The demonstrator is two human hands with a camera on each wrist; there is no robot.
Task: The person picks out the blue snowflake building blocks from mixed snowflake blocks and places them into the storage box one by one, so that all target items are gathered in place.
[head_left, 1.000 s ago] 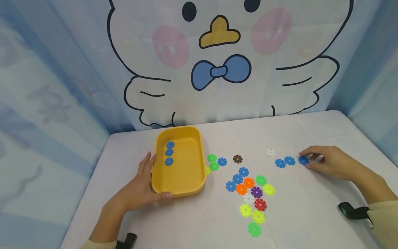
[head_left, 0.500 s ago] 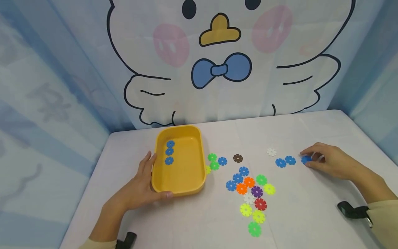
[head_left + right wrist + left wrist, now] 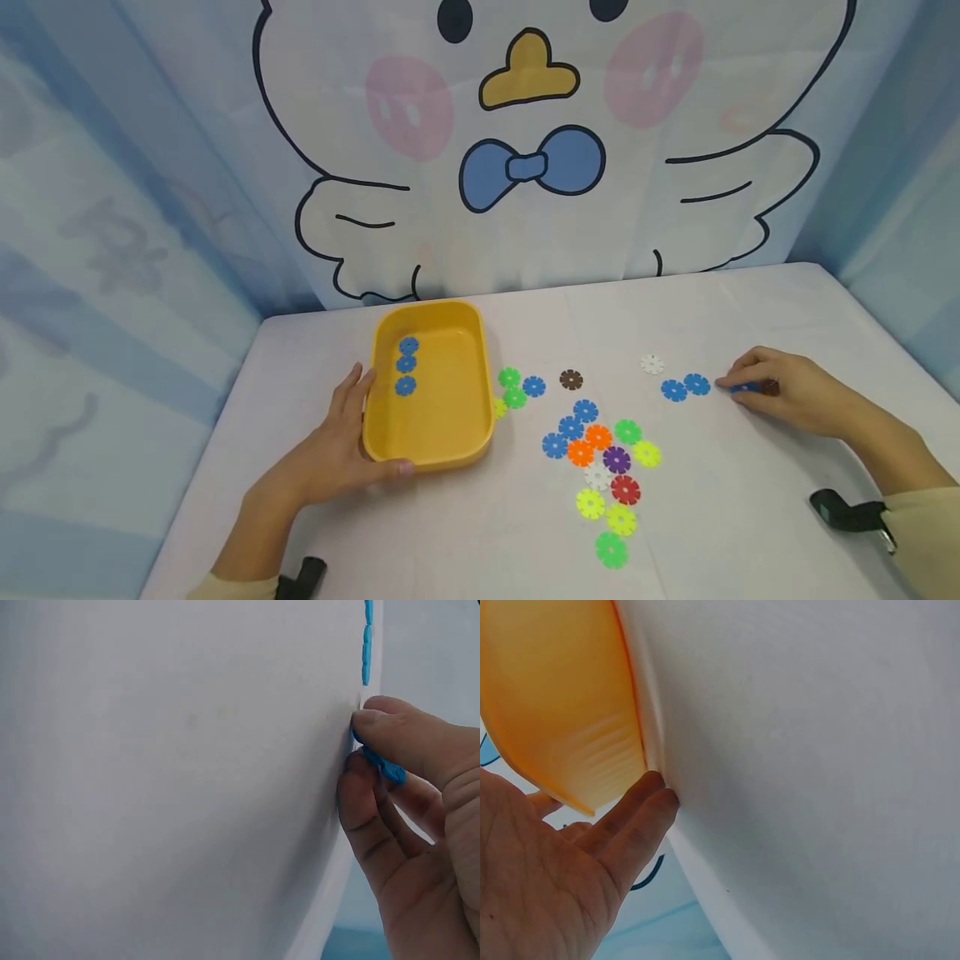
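Observation:
At the right, my right hand [image 3: 795,396] pinches a blue notched plastic disc [image 3: 388,766] between thumb and fingers, tilted and close over the table in the right wrist view. Just left of those fingertips lie two more blue discs [image 3: 686,387], with a white disc [image 3: 652,364] behind them. My left hand [image 3: 322,467] rests against the yellow tray [image 3: 453,400], fingers extended along its left side and thumb at the front edge. Inside the tray, three blue discs [image 3: 406,364] lie in a column near the left wall.
Several coloured discs [image 3: 617,460] are scattered mid-table. Green discs [image 3: 514,397] lie beside the tray's right wall, near a brown disc [image 3: 571,380]. The white-covered table [image 3: 720,517] ends at a cartoon-printed curtain [image 3: 525,233]. Black wrist straps sit at both sleeves.
The blue disc at my right hand lay flat a second ago; it is now tilted between my fingertips. The left hand and tray stay put.

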